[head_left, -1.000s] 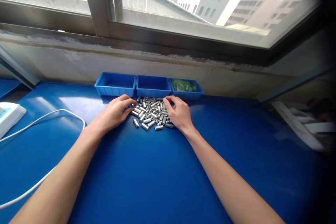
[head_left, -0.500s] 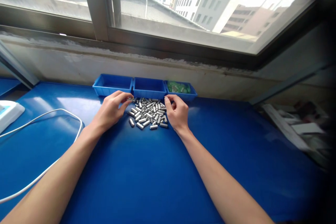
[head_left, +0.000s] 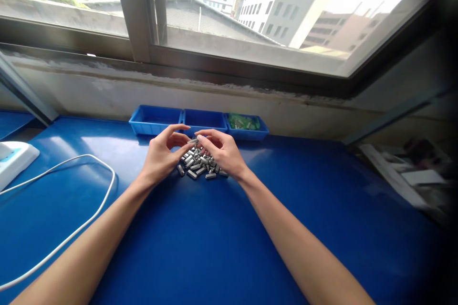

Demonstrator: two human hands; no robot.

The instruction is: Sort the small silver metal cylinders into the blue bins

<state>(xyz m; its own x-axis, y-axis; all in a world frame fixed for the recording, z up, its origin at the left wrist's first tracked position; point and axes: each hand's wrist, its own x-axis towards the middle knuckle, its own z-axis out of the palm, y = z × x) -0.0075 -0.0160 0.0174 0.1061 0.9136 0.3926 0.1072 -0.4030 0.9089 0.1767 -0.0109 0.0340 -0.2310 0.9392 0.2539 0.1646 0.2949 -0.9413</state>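
Note:
Over a pile of short silver metal standoffs (head_left: 193, 167), both my hands meet at one metal standoff (head_left: 192, 141) held above the rest. My left hand (head_left: 165, 150) grips its left end at the thumb, with the index finger lifted away. On the right end, my right hand (head_left: 224, 151) is closed in a pinch; its fingertips partly hide the piece, and anything else in that pinch is hidden. Part of the pile is covered by my hands. Just beyond them stand a blue left bin (head_left: 150, 127), a blue middle bin (head_left: 209, 115) and a blue right bin (head_left: 250, 134).
Green plastic bagging (head_left: 245, 121) with small pieces lies inside the right bin. A white power strip (head_left: 17, 159) and a looping white cable (head_left: 107, 188) occupy the left of the blue table (head_left: 200, 248). Window and wall close off the back; blurred items lie far right.
My hands have come together from either side of the pile. A standoff now shows between them, and the index finger of my left hand has lifted. The view has shifted slightly.

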